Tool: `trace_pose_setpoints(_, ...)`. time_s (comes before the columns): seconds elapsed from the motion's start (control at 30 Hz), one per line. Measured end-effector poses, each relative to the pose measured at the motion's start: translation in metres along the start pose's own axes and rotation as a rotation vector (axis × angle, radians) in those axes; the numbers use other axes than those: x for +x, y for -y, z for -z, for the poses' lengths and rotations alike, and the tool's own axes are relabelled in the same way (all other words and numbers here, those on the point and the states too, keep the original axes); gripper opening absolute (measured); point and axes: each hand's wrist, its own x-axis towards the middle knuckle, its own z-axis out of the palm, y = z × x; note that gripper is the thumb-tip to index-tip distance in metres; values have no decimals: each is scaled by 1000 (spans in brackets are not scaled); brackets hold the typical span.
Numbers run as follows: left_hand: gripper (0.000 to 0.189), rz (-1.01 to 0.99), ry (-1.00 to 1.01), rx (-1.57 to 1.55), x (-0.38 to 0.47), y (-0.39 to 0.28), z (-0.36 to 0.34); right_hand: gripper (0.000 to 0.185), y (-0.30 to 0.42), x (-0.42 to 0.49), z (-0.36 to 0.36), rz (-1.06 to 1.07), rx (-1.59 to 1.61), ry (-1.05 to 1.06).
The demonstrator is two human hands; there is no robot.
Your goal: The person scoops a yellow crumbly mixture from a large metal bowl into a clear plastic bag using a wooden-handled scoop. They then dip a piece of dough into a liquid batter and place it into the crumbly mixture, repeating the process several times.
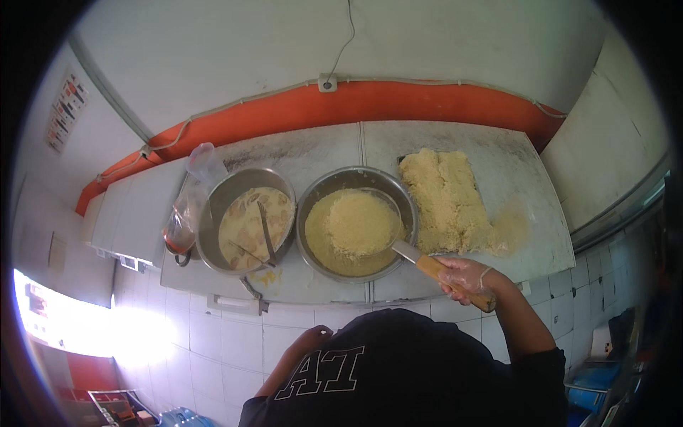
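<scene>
My right hand (463, 278), in a clear plastic glove, grips the wooden handle of a round metal strainer (406, 251). The strainer's bowl sits inside a wide metal basin (356, 172), heaped with pale yellow crumbs (358, 221). More crumbs lie around and beneath it in the basin. My left hand (318, 333) rests low against the front of my dark shirt, away from the basins; its fingers are partly hidden. Left of the crumb basin stands a metal pot (209, 243) of creamy liquid with pieces in it, possibly meat. Tongs (267, 232) lean in that pot.
A thick slab of crumbs (445, 197) lies on a tray at right, with loose crumbs spilling past it. A clear plastic jug (205, 164) and a plastic bag (184, 219) stand left of the pot. White chest-freezer lids (507, 160) form the worktop. Yellow spills (268, 276) mark its front.
</scene>
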Motion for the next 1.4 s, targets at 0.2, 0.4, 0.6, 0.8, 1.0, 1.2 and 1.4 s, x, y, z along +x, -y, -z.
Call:
trace_pose_setpoints(0.2, 43, -15, -47, 97, 19, 68, -36, 59, -6, 12, 7, 3, 17, 59)
trace_pose_setpoints(0.4, 52, 78, -55, -29, 21, 136, -64, 63, -6, 21, 17, 73, -8, 11)
trace_pose_setpoints(0.6, 50, 116, -168, 59, 6, 157, -85, 63, -4, 18, 24, 48, 8, 33)
trace_pose_setpoints(0.8, 48, 446, -100, -109, 0, 163, -100, 65, -3, 25, 20, 75, -35, 103)
trace_pose_setpoints(1.0, 47, 330, -224, 57, -8, 173, -100, 65, -1, 26, 19, 64, -36, 41)
trace_pose_setpoints(1.2, 48, 276, -244, 36, -4, 174, -95, 65, 0, 31, 24, 77, -30, 46)
trace_pose_setpoints(1.4, 47, 212, -226, -19, -7, 142, -68, 68, 5, 30, 29, 42, -101, 36)
